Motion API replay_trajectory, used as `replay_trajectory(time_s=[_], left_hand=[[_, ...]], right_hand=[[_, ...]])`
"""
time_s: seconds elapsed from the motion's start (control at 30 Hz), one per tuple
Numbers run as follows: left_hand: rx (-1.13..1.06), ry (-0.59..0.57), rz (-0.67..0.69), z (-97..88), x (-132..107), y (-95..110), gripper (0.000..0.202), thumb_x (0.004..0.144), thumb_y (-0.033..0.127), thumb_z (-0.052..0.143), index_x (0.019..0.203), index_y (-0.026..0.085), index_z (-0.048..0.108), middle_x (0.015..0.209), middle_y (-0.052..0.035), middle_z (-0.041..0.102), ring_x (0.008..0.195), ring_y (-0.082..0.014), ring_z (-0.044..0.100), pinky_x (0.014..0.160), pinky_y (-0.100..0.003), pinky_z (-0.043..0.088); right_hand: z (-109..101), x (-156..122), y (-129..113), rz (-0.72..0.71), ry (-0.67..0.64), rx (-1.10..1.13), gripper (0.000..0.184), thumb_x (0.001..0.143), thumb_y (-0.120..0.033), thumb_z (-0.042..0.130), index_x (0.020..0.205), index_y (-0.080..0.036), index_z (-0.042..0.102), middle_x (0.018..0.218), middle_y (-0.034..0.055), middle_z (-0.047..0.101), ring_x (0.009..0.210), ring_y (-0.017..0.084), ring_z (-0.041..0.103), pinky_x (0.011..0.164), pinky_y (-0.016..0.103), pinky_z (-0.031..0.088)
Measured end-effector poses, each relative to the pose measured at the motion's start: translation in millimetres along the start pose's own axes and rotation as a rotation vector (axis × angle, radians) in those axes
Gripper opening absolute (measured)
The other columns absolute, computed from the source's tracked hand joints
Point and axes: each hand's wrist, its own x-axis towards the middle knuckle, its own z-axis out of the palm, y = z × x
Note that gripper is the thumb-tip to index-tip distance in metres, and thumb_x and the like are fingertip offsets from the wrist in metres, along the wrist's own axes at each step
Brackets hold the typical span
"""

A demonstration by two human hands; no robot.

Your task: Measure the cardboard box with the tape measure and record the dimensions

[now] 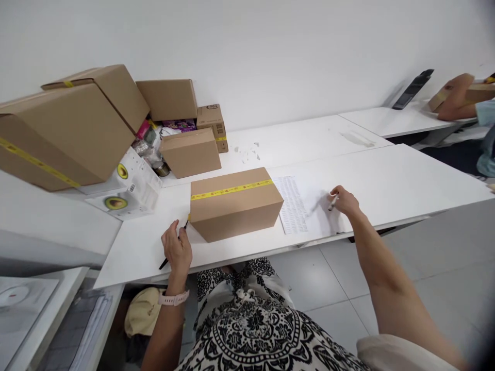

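One sealed carton point(235, 206), of smooth brown cardboard and oblong block shape, is set on the white, flat-topped counter point(386, 178) between the two hands; a single strip of printed yellow tape point(232, 190) is laid along its top. One paper sheet point(293, 206), thin, matt and covered with printed rows, is placed just beside the carton's right end. By the right hand point(344, 201), one short, pale, pen-like stick point(333, 202) is grasped between the fingers, near the sheet. The left hand point(177, 247) is loosely curled over one slim black rod point(164, 263) with a yellow tip, near the carton's left end; whether the rod is gripped or merely covered cannot be told. One pale pink band point(174, 299) is worn on the left wrist. At the counter's left, at least four further cardboard cartons point(191, 154) are heaped, the two largest being propped on glossy white packaging point(135, 188) printed with two halved avocados. One co-worker's arm point(458, 100) is seen at far right.
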Motion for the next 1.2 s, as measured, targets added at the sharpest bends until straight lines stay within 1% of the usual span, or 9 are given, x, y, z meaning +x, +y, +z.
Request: replay_trajectory(time_s=[0.07, 0.13, 0.3, 0.47, 0.73, 0.83, 0.97, 1.07, 1.2], left_hand=[[0.039, -0.108, -0.076, 6.6, 4, -8, 0.04, 0.098, 0.033, 0.043, 0.13, 0.014, 0.058, 0.132, -0.0196, 0.064, 0.129, -0.0338, 0.052, 0.11, -0.051, 0.041], [0.058, -0.188, -0.113, 12.4, 7, -13, 0.041, 0.096, 0.033, 0.046, 0.131, 0.014, 0.057, 0.132, -0.0198, 0.063, 0.131, -0.0361, 0.05, 0.11, -0.053, 0.04], [0.063, -0.293, -0.095, 25.9, 12, -19, 0.045, 0.087, 0.025, 0.051, 0.13, 0.012, 0.056, 0.131, -0.021, 0.062, 0.132, -0.0385, 0.048, 0.112, -0.055, 0.037], [0.076, -0.33, -0.115, 36.7, 10, -18, 0.048, 0.08, 0.018, 0.054, 0.129, 0.015, 0.056, 0.129, -0.0175, 0.063, 0.13, -0.037, 0.052, 0.111, -0.053, 0.038], [0.075, -0.365, -0.234, 44.1, 17, -10, 0.059, 0.077, 0.016, 0.064, 0.135, 0.013, 0.056, 0.13, -0.0215, 0.065, 0.133, -0.04, 0.051, 0.109, -0.053, 0.038], [0.016, -0.371, -0.302, 49.4, 29, -8, 0.059, 0.077, 0.013, 0.065, 0.135, 0.013, 0.056, 0.131, -0.0217, 0.065, 0.135, -0.0399, 0.049, 0.11, -0.054, 0.036], [-0.142, -0.36, -0.381, 54.3, 43, -3, 0.043, 0.078, 0.01, 0.064, 0.121, 0.015, 0.064, 0.129, -0.0186, 0.066, 0.137, -0.0364, 0.046, 0.112, -0.049, 0.034], [-0.284, -0.314, -0.474, 54.1, 50, 0, 0.03, 0.076, 0.015, 0.069, 0.105, 0.018, 0.066, 0.122, -0.0164, 0.068, 0.137, -0.0353, 0.045, 0.108, -0.045, 0.038], [-0.542, -0.258, -0.641, 43.7, 57, 6, 0.027, 0.083, 0.038, 0.066, 0.101, 0.018, 0.065, 0.109, -0.0136, 0.071, 0.115, -0.0314, 0.062, 0.09, -0.04, 0.051]], right_hand=[[12, 2, -14, -0.042, 0.027, -0.277, 0.008, 0.085, -0.026, 0.063, 0.089, -0.02, 0.061, 0.079, 0.008, 0.062, 0.072, 0.022, 0.053, 0.06, 0.03, 0.03], [26, -2, -36, -0.195, -0.047, -0.411, 0.013, 0.091, -0.019, 0.052, 0.099, -0.019, 0.062, 0.09, 0.0123, 0.066, 0.085, 0.025, 0.057, 0.062, 0.031, 0.03], [73, -25, -96, -0.631, -0.282, -0.561, 0.032, 0.091, -0.002, 0.038, 0.108, -0.014, 0.063, 0.097, 0.0155, 0.071, 0.098, 0.027, 0.056, 0.071, 0.033, 0.034], [106, -35, -130, -0.75, -0.355, -0.615, 0.031, 0.093, -0.006, 0.042, 0.112, -0.009, 0.067, 0.109, 0.0204, 0.069, 0.106, 0.03, 0.054, 0.082, 0.037, 0.038], [111, -39, -128, -0.594, -0.33, -0.461, 0.035, 0.089, -0.014, 0.049, 0.119, -0.013, 0.068, 0.117, 0.019, 0.068, 0.107, 0.03, 0.056, 0.085, 0.038, 0.045], [102, -46, -122, -0.399, -0.162, -0.148, 0.044, 0.09, -0.021, 0.049, 0.133, -0.018, 0.061, 0.123, 0.0159, 0.068, 0.104, 0.028, 0.06, 0.087, 0.041, 0.049], [83, -64, -128, -0.047, 0.016, 0.52, 0.046, 0.094, -0.042, 0.05, 0.134, -0.021, 0.058, 0.115, 0.0122, 0.072, 0.096, 0.023, 0.068, 0.086, 0.042, 0.055], [72, -85, -140, 0.097, -0.072, 0.823, 0.05, 0.093, -0.059, 0.051, 0.122, -0.021, 0.065, 0.113, 0.012, 0.074, 0.101, 0.024, 0.069, 0.086, 0.04, 0.056], [73, -111, -157, 0.148, -0.275, 0.935, 0.062, 0.09, -0.073, 0.047, 0.12, -0.023, 0.068, 0.115, 0.0103, 0.075, 0.111, 0.026, 0.068, 0.093, 0.041, 0.054]])
